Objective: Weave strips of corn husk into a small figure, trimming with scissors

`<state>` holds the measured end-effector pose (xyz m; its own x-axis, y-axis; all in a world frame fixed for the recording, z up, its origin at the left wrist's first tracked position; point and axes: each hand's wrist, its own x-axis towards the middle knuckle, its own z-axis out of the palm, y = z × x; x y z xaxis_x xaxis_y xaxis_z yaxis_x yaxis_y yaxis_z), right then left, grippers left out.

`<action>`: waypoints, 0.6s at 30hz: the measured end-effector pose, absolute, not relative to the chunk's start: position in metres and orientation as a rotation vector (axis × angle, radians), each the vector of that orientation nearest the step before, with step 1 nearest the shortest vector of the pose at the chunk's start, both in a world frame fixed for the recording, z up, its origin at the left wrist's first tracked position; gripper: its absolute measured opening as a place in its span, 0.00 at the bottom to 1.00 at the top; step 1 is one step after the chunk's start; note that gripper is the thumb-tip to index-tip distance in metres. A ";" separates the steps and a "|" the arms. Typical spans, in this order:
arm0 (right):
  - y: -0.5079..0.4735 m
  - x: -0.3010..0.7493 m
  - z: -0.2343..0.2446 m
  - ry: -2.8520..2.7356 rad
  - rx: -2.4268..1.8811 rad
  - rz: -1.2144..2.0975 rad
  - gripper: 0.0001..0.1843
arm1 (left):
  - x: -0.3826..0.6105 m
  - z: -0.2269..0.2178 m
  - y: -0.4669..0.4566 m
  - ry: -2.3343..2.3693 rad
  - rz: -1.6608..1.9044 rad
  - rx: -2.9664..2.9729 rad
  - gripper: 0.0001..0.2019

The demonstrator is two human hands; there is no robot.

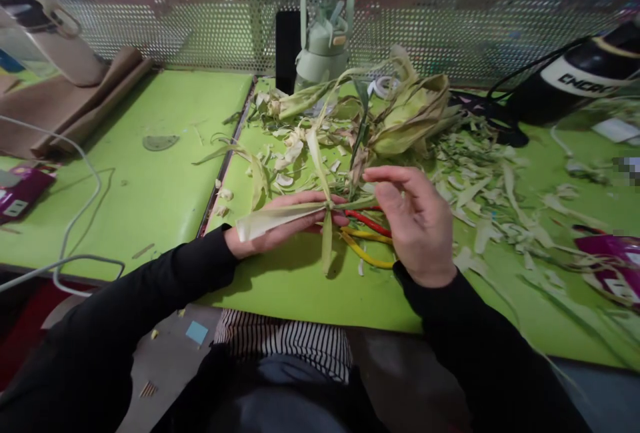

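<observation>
Several corn husk strips (326, 233), crossed and joined at a small knot, lie over my left hand (287, 223). That hand is stretched low above the table with the strips resting on its fingers. Just to the right, my right hand (417, 226) is raised with fingers bent and the thumb apart from the index finger; nothing shows between them. Between the hands, red looped handles (367, 221) and yellow looped handles (367, 258) lie on the table, partly hidden by my right hand. Behind them sits a heap of pale and brown corn husks (413, 116).
The green tabletop (300, 296) has husk scraps (480, 186) scattered to the right. A light green bottle (323, 46) stands by the perforated metal screen (215, 13). A black bottle (565, 83) is at right; a protractor (160, 143), white cable (90, 203) and brown paper (75, 106) are left.
</observation>
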<state>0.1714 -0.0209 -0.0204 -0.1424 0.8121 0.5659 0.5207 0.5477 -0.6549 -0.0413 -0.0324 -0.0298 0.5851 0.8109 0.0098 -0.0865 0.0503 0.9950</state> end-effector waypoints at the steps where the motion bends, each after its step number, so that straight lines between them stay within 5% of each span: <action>1: -0.022 0.170 -0.019 -1.876 -1.078 0.267 0.08 | -0.041 -0.032 -0.031 0.644 0.782 1.325 0.14; 7: -0.025 0.166 -0.026 -1.998 -0.857 -0.198 0.14 | -0.038 -0.047 -0.028 0.547 0.824 1.117 0.07; 18: -0.029 0.167 -0.029 -2.172 -0.684 -0.552 0.12 | -0.036 -0.046 -0.034 0.696 0.917 1.262 0.13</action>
